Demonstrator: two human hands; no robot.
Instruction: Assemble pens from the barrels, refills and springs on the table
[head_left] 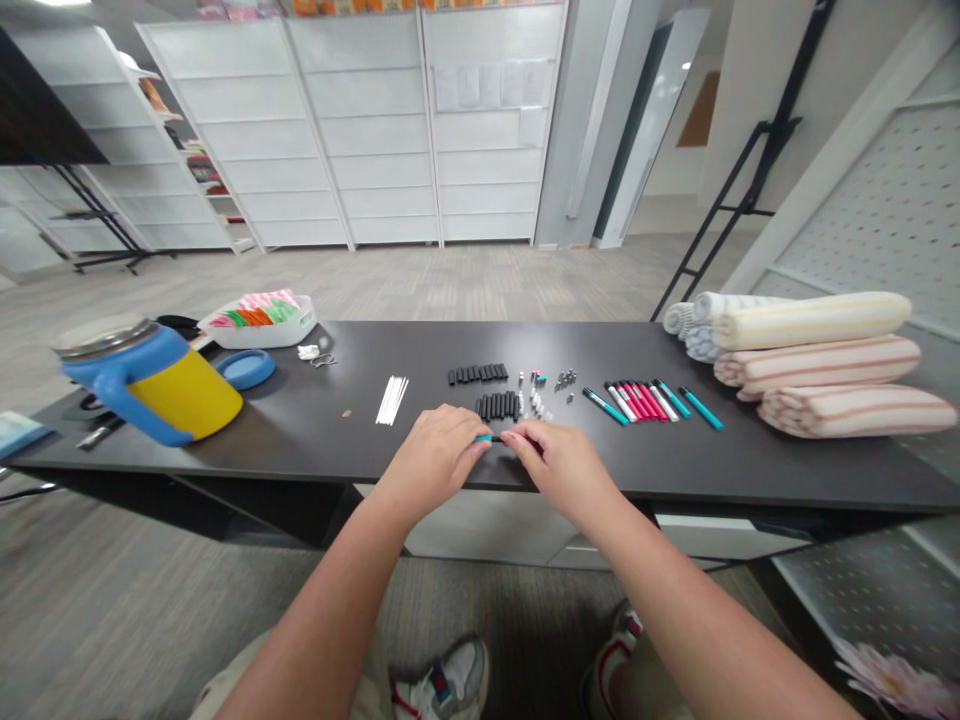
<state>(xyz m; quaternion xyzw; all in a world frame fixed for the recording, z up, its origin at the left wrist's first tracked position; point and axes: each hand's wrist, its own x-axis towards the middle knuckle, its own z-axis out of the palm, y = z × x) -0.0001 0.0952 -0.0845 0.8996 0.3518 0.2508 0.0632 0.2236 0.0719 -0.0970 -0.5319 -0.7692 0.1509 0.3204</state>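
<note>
Reaching in with bare forearms (334, 605) over a dark surface (352, 350). Got left hand (435, 455) and right hand (559, 462) with fingers pinching a slim teal-and-black piece (484, 438), kept between them by the near edge. Just past that, seeing stubby black tubes (497, 405), white sticks (391, 400) off left, colourful pens (645, 400) off right. Way back, across the floor (420, 280), white cabinets (360, 130).

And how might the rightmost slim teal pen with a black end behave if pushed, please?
The teal pen would probably roll sideways, looking round on the smooth dark tabletop. It seems stiff, lying straight, and likely light, being so thin.
</note>
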